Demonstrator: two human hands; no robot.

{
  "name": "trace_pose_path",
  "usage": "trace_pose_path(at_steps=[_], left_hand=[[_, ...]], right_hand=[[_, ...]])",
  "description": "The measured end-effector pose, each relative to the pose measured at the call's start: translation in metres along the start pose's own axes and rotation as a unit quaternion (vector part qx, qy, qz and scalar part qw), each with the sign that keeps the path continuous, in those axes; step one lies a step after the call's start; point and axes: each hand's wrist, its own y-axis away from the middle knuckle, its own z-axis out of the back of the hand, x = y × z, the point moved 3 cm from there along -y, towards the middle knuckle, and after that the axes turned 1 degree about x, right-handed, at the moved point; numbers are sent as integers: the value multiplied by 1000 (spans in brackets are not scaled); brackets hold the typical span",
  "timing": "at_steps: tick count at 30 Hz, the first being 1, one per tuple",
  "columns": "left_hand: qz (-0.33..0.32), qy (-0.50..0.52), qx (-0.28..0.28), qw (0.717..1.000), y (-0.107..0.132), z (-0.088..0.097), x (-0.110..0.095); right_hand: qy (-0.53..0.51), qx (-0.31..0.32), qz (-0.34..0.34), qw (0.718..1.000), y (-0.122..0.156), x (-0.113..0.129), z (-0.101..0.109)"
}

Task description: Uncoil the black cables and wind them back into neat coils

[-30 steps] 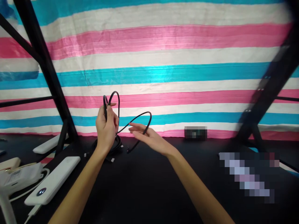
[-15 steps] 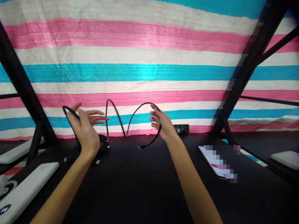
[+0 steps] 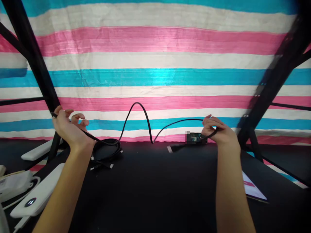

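Note:
A black cable (image 3: 136, 106) stretches between my two hands and arches up in the middle. My left hand (image 3: 69, 127) grips one end of it at the left, fingers curled. My right hand (image 3: 217, 131) is closed on the other end at the right, and the plug (image 3: 171, 149) hangs down just above the black table (image 3: 155, 194). A pile of coiled black cables (image 3: 107, 150) with pale plugs lies on the table just right of my left hand.
White power banks (image 3: 36, 195) and a white charger with its cord (image 3: 14, 184) lie at the left edge. A small dark device (image 3: 196, 137) sits at the back by the striped cloth. A phone (image 3: 252, 189) lies right. Black frame legs (image 3: 36, 64) rise on both sides.
My hands have moved far apart, pulling the cable out lengthwise. The left hand went left and closed on the cable; the right hand went right toward the small dark device.

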Motion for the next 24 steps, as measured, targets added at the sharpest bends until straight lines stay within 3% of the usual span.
trace_pose_path(at_steps=[2,4,8,10,12,14,21,24], left_hand=[[13,17,7,1000,3,-1,-1],[34,19,8,999,4,-1,0],[51,17,10,999,-1,0,0],[46,28,11,998,-3,0,-3],[45,42,17,998,-5,0,-5],[42,47,23,998,-5,0,-8],[16,5,89,996,-6,-4,-4],[-25,-30,120,992,-6,-6,-2]], right_hand=[[-78,7,-45,996,-1,-5,-2],[-79,17,-46,996,1,-13,-11],[85,12,50,995,16,-30,-43],[255,1,92,963,26,-36,-58],[406,5,120,906,32,-41,-69],[491,9,147,859,34,-45,-75],[566,-15,264,780,26,-45,-68],[607,-6,284,743,23,-46,-64]])
